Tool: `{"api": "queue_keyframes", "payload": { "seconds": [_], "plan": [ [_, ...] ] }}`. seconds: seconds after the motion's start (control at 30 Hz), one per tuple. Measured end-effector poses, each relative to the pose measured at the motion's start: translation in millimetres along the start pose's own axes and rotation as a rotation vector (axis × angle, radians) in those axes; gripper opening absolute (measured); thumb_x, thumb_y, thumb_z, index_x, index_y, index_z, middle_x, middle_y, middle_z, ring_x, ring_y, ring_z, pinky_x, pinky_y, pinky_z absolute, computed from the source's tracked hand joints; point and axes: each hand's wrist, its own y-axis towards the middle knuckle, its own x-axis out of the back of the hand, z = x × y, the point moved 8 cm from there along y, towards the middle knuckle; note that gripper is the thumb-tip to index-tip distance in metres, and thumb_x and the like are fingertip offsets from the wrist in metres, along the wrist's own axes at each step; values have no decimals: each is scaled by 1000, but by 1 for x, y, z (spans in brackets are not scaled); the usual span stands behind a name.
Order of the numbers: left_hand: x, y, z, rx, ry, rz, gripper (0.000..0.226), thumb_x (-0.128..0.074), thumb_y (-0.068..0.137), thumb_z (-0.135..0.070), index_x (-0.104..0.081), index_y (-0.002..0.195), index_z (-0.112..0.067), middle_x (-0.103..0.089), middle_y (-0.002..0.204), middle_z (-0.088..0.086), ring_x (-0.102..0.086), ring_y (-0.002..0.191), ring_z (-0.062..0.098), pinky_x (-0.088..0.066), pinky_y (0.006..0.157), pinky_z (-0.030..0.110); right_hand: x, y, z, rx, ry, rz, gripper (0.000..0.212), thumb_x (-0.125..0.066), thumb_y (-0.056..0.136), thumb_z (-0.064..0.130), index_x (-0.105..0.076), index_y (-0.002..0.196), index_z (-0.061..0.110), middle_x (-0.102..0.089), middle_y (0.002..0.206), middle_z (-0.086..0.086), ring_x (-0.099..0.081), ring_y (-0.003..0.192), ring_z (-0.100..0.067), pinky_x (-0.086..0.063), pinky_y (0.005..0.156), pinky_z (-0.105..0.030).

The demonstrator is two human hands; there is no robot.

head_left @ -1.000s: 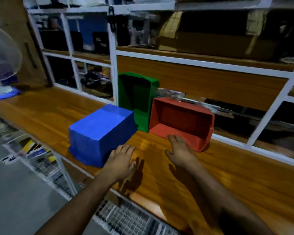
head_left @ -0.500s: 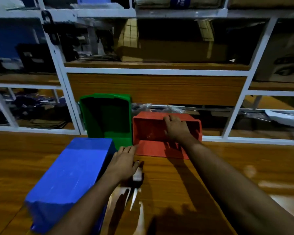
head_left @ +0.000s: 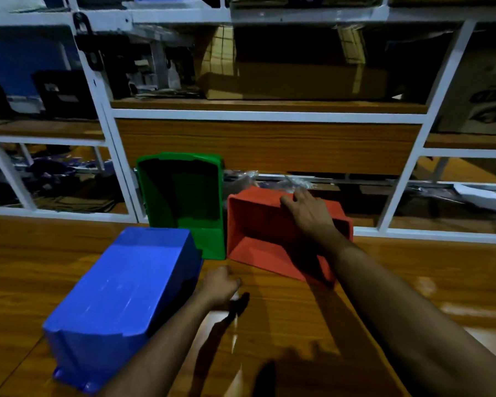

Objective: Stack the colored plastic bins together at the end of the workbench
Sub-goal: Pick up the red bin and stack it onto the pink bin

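Three plastic bins stand on the wooden workbench (head_left: 413, 282). The blue bin (head_left: 121, 299) lies upside down at the front left. The green bin (head_left: 184, 202) stands on end against the shelf, its opening facing me. The red bin (head_left: 258, 236) lies on its side to the right of the green one, opening toward me and tilted. My right hand (head_left: 307, 213) grips the red bin's top wall, fingers over the far edge. My left hand (head_left: 221, 285) rests on the bench just right of the blue bin, fingers curled, holding nothing.
A white-framed shelf unit (head_left: 269, 116) rises behind the bins, with cardboard boxes (head_left: 292, 78) and dark items on its shelves. Clear plastic wrap (head_left: 295, 181) lies behind the red bin. The bench extends to the right of the red bin.
My right hand has closed over the red bin's top wall and the bin has tilted and shifted right. My left hand has curled its fingers and drawn back slightly from the blue bin.
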Motion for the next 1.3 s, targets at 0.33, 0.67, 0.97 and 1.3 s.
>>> {"api": "queue_keyframes", "payload": {
  "seconds": [0.33, 0.67, 0.97, 1.3],
  "plan": [
    [-43, -1, -3, 267, -535, 14, 36, -55, 94, -27, -53, 120, -1, -58, 89, 10, -57, 76, 24, -49, 59, 32, 30, -53, -33, -66, 161, -114, 32, -40, 98, 33, -43, 124, 14, -55, 119, -15, -63, 95, -39, -41, 63, -39],
    [-49, -5, -40, 135, -717, 10, 22, -52, 95, -30, -63, 104, -13, -70, 102, 8, -65, 86, 20, -49, 72, 32, 0, -90, -93, -418, 629, 138, 34, -42, 98, 26, -47, 126, 7, -60, 122, -27, -57, 110, -44, -44, 86, -41],
    [-24, -3, -17, 229, -832, -47, 21, -48, 91, -11, -67, 99, -13, -62, 77, 5, -56, 66, 18, -47, 60, 26, -106, -148, -87, -553, 1039, 247, 16, -46, 94, 33, -48, 92, 18, -56, 77, -7, -52, 68, -22, -40, 60, -35],
    [-32, -11, 1, 233, -967, 241, 33, -57, 87, -30, -65, 118, -20, -66, 116, 12, -63, 99, 29, -55, 91, 47, -91, -183, -64, -871, 1635, 369, 29, -47, 96, 38, -65, 89, 17, -64, 76, -7, -56, 64, -21, -43, 60, -30]
  ]
}}
